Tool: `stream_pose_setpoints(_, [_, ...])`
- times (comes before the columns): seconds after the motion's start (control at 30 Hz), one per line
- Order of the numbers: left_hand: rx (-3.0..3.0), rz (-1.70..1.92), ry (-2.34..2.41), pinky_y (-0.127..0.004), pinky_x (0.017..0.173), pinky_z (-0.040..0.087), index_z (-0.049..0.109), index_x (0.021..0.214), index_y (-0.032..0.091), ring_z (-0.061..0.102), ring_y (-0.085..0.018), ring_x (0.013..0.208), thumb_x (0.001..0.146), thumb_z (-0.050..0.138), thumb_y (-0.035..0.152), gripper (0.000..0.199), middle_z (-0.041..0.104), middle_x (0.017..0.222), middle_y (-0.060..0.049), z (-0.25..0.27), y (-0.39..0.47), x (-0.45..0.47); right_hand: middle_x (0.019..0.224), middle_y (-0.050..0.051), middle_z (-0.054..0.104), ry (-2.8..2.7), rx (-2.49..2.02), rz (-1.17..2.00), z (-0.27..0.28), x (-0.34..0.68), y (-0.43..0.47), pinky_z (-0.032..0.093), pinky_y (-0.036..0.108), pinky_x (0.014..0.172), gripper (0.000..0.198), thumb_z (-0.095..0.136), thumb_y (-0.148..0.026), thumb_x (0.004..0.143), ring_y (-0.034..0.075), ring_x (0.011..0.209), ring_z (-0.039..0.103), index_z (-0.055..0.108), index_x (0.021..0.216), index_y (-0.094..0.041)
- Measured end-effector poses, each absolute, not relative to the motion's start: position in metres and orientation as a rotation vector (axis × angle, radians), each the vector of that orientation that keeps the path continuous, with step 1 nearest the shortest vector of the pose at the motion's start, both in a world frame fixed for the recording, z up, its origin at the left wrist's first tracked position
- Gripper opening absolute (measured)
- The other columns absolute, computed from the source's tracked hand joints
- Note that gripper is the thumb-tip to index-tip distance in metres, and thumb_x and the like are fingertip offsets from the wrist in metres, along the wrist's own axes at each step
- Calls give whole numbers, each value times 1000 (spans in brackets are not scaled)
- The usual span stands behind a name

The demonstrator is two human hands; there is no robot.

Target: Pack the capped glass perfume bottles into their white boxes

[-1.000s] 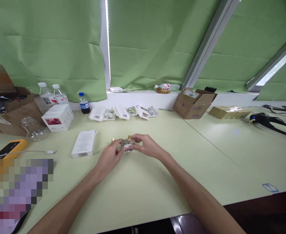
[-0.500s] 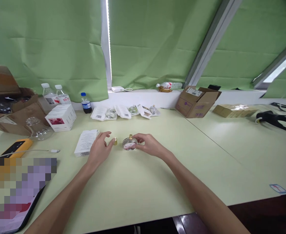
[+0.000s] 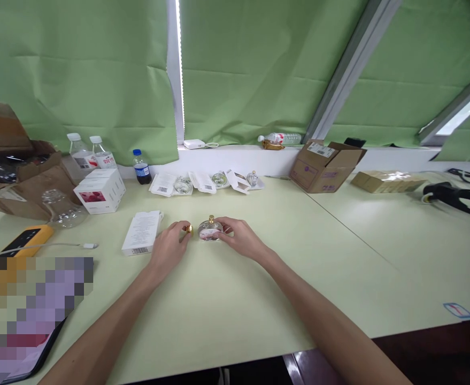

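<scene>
A round clear perfume bottle [image 3: 209, 231] stands upright on the table, its short gold neck showing at the top. My right hand [image 3: 238, 235] grips its right side between thumb and fingers. Just left of the bottle is a small gold perfume cap [image 3: 189, 229], apart from it. My left hand [image 3: 170, 246] has its thumb and fingertips closed around that cap. Beside my left hand, a white printed box [image 3: 142, 232] lies flat.
Several opened white cartons with glass bottles [image 3: 182, 185] line the back of the table [image 3: 218, 310]. A cardboard box [image 3: 318, 171] stands at back right. To the left are white boxes [image 3: 100, 191], a dark drink bottle [image 3: 141, 170], an orange device [image 3: 30, 239] and a clear jar [image 3: 64, 211].
My left fingers have closed round the gold cap, where they were apart before. The perfume bottle and my right hand appear slightly further left and up in view.
</scene>
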State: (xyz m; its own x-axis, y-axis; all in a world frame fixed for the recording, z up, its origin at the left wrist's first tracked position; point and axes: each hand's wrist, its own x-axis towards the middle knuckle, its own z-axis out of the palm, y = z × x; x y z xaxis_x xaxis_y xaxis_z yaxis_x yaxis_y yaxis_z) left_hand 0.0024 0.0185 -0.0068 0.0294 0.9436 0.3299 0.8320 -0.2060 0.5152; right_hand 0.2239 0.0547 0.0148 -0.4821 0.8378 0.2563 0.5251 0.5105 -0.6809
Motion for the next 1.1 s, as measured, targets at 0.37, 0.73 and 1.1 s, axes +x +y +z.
stream_pose_setpoints(0.37, [2116, 885, 1898, -28, 58, 39, 58, 105, 29, 60, -17, 68, 86, 47, 32, 22, 66, 107, -1, -5, 17, 3, 112, 6, 64, -2181, -1155, 626, 10, 223, 53, 48, 29, 69, 50, 57, -39, 84, 17, 79, 62, 45, 131, -28])
stream_pose_setpoints(0.73, [2089, 836, 1929, -28, 63, 43, 53, 119, 29, 62, -18, 74, 84, 51, 33, 35, 67, 105, -2, -6, 17, 4, 105, 4, 63, -2064, -1192, 804, -1, 224, 59, 46, 24, 56, 38, 58, -35, 82, 11, 64, 58, 51, 117, -25])
stream_pose_setpoints(1.1, [1961, 1140, 1736, -30, 65, 47, 58, 113, 25, 56, -14, 63, 85, 48, 36, 32, 65, 107, -3, 0, 19, 3, 95, 3, 66, -2023, -1119, 975, 0, 223, 60, 44, 24, 57, 35, 57, -40, 82, 13, 66, 59, 57, 111, -21])
